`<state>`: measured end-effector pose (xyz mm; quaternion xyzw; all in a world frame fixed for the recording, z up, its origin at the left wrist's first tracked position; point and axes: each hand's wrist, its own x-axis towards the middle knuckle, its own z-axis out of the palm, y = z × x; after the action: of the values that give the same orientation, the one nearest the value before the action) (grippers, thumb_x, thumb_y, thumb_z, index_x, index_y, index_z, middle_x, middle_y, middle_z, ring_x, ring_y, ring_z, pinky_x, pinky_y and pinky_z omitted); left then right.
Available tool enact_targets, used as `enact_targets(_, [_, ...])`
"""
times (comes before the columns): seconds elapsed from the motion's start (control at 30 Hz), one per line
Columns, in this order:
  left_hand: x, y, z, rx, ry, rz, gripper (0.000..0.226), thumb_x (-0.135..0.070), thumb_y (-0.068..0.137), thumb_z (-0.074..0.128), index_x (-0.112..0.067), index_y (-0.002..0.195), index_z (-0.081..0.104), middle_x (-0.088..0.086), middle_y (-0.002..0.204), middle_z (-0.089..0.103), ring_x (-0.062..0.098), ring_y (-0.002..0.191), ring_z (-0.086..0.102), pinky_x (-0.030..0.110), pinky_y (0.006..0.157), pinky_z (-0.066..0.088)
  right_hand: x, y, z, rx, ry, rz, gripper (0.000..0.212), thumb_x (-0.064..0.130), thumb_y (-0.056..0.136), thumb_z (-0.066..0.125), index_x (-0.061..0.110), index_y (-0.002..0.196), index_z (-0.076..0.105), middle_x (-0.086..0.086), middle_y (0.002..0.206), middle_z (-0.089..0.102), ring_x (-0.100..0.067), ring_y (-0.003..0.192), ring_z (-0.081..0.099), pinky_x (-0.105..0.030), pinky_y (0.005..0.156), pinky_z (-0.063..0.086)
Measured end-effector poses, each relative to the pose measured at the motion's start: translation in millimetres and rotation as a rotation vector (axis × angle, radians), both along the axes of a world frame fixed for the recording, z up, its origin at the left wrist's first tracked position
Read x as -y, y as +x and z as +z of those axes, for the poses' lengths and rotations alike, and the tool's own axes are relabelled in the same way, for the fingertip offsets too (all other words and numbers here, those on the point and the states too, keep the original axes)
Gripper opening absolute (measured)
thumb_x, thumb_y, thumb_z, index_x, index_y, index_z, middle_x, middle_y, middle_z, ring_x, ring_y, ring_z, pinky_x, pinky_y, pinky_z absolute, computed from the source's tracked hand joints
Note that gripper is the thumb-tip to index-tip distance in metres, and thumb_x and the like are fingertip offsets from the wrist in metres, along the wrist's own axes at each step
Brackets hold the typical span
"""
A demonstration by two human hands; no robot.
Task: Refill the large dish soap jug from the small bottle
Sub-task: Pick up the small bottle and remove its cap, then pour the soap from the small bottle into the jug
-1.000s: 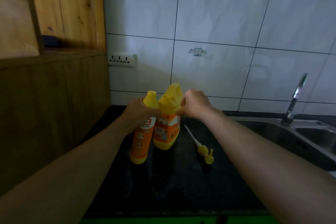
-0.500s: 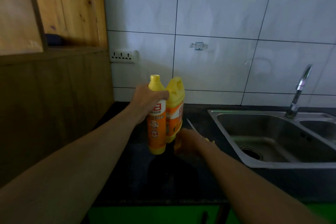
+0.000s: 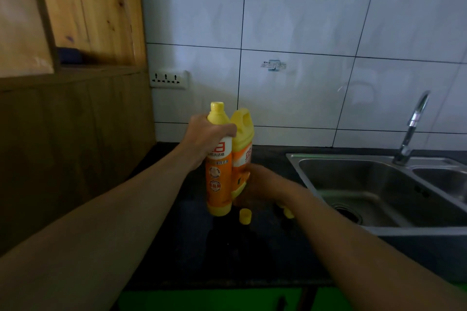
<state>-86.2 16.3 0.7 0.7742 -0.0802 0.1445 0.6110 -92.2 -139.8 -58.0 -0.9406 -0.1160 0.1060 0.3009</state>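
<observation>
My left hand (image 3: 207, 136) grips the small dish soap bottle (image 3: 219, 166) around its shoulder. The bottle is yellow with an orange label, and I hold it upright. Right behind it, touching, stands the large yellow jug (image 3: 243, 134) with its moulded handle; the bottle hides the jug's mouth. My right hand (image 3: 262, 184) is low beside the jug's base, blurred, fingers loose against its lower side and holding nothing. A small yellow cap (image 3: 245, 216) lies free on the black counter (image 3: 192, 247) just below that hand.
A yellow pump piece (image 3: 288, 212) lies half hidden behind my right forearm. The steel sink (image 3: 379, 184) with its faucet (image 3: 410, 129) is on the right. A wooden cabinet (image 3: 75, 108) stands to the left, and a wall socket (image 3: 168, 79) sits on the white tiles.
My right hand dropped from the bottle tops to the counter, and the yellow cap now lies there loose. My left hand kept hold of the small bottle and brought it upright.
</observation>
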Motion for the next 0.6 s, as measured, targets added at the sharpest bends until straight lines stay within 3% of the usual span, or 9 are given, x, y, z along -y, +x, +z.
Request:
enact_targets(0.07, [2.6, 1.7, 2.1, 0.003, -0.017, -0.002, 0.025, -0.013, 0.074, 0.076, -0.006, 0.093, 0.061, 0.004, 0.079, 0.066, 0.018, 0.068, 0.065, 0.026, 0.055, 0.049, 2.3, -1.4, 17.5, -0.112, 0.323, 0.044, 0.09, 0.018, 0.073, 0.082, 0.025, 0.146, 0.028, -0.002, 0.137, 0.05, -0.022, 0.127, 0.049, -0.039, 0.104, 0.042])
enact_targets(0.17, [10.8, 2.1, 6.6, -0.023, -0.029, -0.015, 0.025, -0.014, 0.073, 0.076, -0.008, 0.092, 0.06, 0.006, 0.082, 0.066, 0.02, 0.072, 0.065, 0.028, 0.057, 0.051, 2.6, 1.8, 26.5, -0.115, 0.4, 0.098, 0.1, 0.027, 0.06, 0.089, 0.026, 0.143, 0.033, 0.002, 0.13, 0.056, -0.019, 0.12, 0.055, -0.044, 0.104, 0.046])
enact_targets(0.27, [19.9, 3.1, 9.4, -0.043, -0.073, -0.035, 0.021, -0.014, 0.072, 0.076, -0.009, 0.087, 0.061, 0.009, 0.081, 0.068, 0.022, 0.071, 0.068, 0.031, 0.06, 0.056, -1.5, 0.5, 28.3, -0.05, 0.437, 0.152, 0.065, 0.022, 0.07, 0.084, 0.029, 0.125, 0.051, 0.002, 0.123, 0.063, -0.017, 0.115, 0.059, -0.041, 0.1, 0.048])
enact_targets(0.33, [23.2, 3.4, 9.0, -0.053, -0.092, -0.063, 0.028, -0.015, 0.072, 0.076, -0.007, 0.094, 0.062, 0.014, 0.089, 0.071, 0.028, 0.078, 0.071, 0.04, 0.071, 0.06, -0.9, 0.7, 27.3, 0.029, 0.488, 0.114, 0.047, 0.017, 0.078, 0.078, 0.029, 0.117, 0.054, 0.0, 0.12, 0.065, -0.018, 0.113, 0.06, -0.045, 0.101, 0.047])
enact_targets(0.4, [24.9, 4.4, 8.8, -0.057, -0.065, -0.101, 0.034, -0.017, 0.073, 0.077, -0.004, 0.101, 0.062, 0.016, 0.095, 0.071, 0.03, 0.085, 0.071, 0.042, 0.077, 0.06, 2.6, 2.1, 24.3, 0.1, 0.527, 0.059, 0.043, 0.021, 0.08, 0.076, 0.026, 0.119, 0.057, -0.004, 0.121, 0.066, -0.022, 0.113, 0.061, -0.049, 0.101, 0.047])
enact_targets(0.47, [25.0, 5.2, 11.2, -0.037, -0.06, -0.159, 0.041, -0.022, 0.074, 0.079, -0.004, 0.106, 0.06, 0.014, 0.097, 0.07, 0.026, 0.084, 0.071, 0.037, 0.072, 0.059, 5.6, 3.8, 21.5, 0.136, 0.565, 0.041, 0.041, 0.023, 0.08, 0.075, 0.026, 0.117, 0.058, -0.003, 0.118, 0.067, -0.02, 0.109, 0.064, -0.047, 0.098, 0.049])
enact_targets(0.57, [21.5, 9.5, 13.8, -0.01, -0.119, -0.151, 0.072, -0.045, 0.068, 0.078, -0.002, 0.12, 0.051, 0.011, 0.105, 0.065, 0.015, 0.083, 0.067, 0.026, 0.06, 0.053, 8.7, 7.8, 18.6, 0.184, 0.67, -0.027, 0.035, 0.02, 0.08, 0.075, 0.027, 0.111, 0.06, -0.001, 0.111, 0.069, -0.018, 0.103, 0.066, -0.045, 0.094, 0.052])
enact_targets(0.6, [19.2, 11.0, 11.4, 0.008, -0.138, -0.113, 0.068, -0.05, 0.069, 0.072, -0.006, 0.117, 0.051, 0.007, 0.102, 0.06, 0.01, 0.081, 0.061, 0.026, 0.06, 0.05, 9.6, 9.1, 18.7, 0.205, 0.701, -0.055, 0.035, 0.02, 0.08, 0.075, 0.026, 0.112, 0.061, -0.002, 0.11, 0.07, -0.019, 0.102, 0.066, -0.044, 0.092, 0.053])
